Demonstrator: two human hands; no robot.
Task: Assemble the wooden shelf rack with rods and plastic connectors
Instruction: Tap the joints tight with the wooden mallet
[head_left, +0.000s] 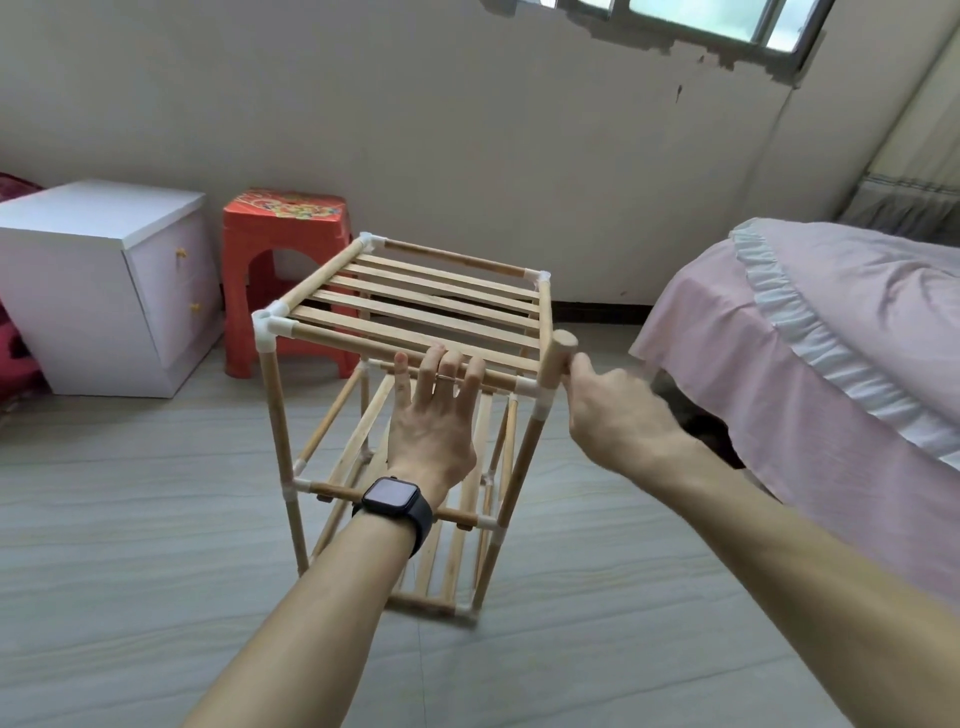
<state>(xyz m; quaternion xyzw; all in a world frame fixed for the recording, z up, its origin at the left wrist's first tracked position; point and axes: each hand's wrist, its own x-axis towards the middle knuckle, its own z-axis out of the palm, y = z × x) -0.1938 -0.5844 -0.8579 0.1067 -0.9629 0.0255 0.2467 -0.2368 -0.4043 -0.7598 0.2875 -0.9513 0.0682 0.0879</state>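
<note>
1. The rack (332, 283) stands upright on the pale floor (156, 519) at the centre of the view. It is a tall open frame of light wooden rods joined at the corners by white plastic connectors (267, 325).
2. The top shelf is a row of flat wooden slats (415, 306) running side to side between round rods. Two more slatted levels show below it, one at mid height and one near the floor.
3. The left hand (431, 431) reaches up from 6 o'clock. Its fingers hook over the top front rod (343, 342) near its middle, and the thumb is hidden.
4. A dark watch (392, 496) sits on that wrist and a thin ring (447, 376) on one finger.
5. The right hand (613, 415) comes in from 4 o'clock, slightly blurred. It is closed around the handle of a wooden mallet (558, 358).
6. The mallet's round head stands against the rack's front right corner, just above the white connector there. Whether the two touch cannot be told.
7. At 10 o'clock from the rack stands a red plastic stool (283, 228), with a white cabinet (78, 291) beside it at 9 o'clock.
8. A bed (831, 338) with pink covers fills the 3 o'clock side.
</note>
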